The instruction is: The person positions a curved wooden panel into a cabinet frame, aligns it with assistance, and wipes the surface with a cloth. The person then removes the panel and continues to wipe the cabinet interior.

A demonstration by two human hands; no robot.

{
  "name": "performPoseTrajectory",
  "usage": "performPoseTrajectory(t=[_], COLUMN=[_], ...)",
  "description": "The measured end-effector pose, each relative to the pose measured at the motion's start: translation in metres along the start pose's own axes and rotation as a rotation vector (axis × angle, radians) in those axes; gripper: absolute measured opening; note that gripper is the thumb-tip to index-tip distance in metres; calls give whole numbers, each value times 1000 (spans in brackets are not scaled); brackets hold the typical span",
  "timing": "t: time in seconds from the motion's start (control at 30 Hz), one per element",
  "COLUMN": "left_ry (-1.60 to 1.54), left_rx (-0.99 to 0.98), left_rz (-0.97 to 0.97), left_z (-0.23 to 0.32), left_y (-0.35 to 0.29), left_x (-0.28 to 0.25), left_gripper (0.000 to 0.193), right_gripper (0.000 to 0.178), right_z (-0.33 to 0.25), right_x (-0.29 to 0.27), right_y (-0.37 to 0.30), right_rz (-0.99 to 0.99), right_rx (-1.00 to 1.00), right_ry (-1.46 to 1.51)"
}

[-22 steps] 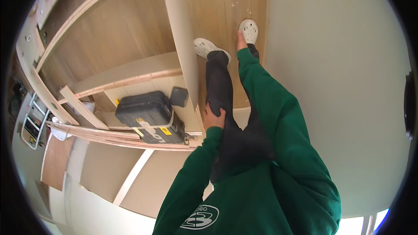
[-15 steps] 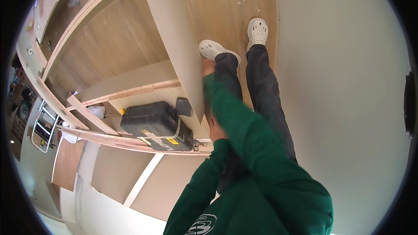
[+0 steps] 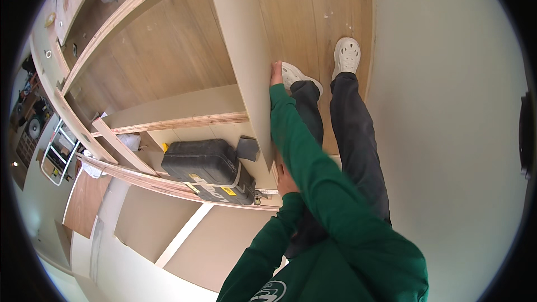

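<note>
My right hand [image 3: 277, 72] lies against the right face of a tall beige panel [image 3: 238, 45], beside my left shoe, with its fingers stretched forward. My left hand [image 3: 287, 180] is at the near end of the same panel, low by its edge; my right sleeve hides part of it, and its visible fingers look extended. Neither hand shows anything held. Close to my left hand, on the framed ledge, are a black tool case [image 3: 210, 168] with yellow latches and a small metal tool [image 3: 260, 196] whose kind I cannot make out.
A dark grey pad [image 3: 248, 148] sits beside the case. Pale wooden framing [image 3: 179, 121] runs off left, with a white bag [image 3: 130, 141] behind it. My white shoes [image 3: 347, 56] stand on a wood floor [image 3: 313, 0] between the panel and a grey wall [image 3: 442, 106]. A ladder [image 3: 59, 151] is far left.
My right hand has slid farther forward along the panel face, past where it was. My left hand stays at the panel's near end. The whole view has shifted slightly.
</note>
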State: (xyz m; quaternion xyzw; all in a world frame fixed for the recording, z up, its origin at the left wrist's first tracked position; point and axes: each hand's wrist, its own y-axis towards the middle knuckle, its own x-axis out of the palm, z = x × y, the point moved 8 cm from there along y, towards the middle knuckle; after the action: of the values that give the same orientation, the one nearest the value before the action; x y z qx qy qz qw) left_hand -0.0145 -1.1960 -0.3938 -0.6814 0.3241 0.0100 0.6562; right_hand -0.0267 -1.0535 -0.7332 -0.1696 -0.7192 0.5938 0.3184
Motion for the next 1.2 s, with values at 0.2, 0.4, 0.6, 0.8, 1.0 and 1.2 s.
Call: performPoseTrajectory(t=[0.2, 0.4, 0.6, 0.8, 1.0, 1.2], left_ry=[30, 23, 20, 6, 9, -20], left_rx=[176, 162, 191, 211, 183, 189], left_rz=[181, 158, 163, 229, 256, 280], left_z=[17, 16, 19, 27, 29, 33], left_y=[-7, -3, -8, -12, -17, -19], left_x=[-13, -11, -6, -12, -9, -12], left_gripper=[66, 67, 65, 63, 60, 59], right_gripper=[98, 89, 77, 57, 37, 34], right_z=[-94, -114, -39, -72, -102, -97], right_x=[-60, -3, 66, 60, 48, 41], right_y=[3, 21, 9, -9, -33, -29], right_rz=[81, 34, -47, -77, 210, 175], right_rx=[-191, -353, -168, -277, -730, -644], right_ry=[-271, -569, -236, -377, -613, -626])
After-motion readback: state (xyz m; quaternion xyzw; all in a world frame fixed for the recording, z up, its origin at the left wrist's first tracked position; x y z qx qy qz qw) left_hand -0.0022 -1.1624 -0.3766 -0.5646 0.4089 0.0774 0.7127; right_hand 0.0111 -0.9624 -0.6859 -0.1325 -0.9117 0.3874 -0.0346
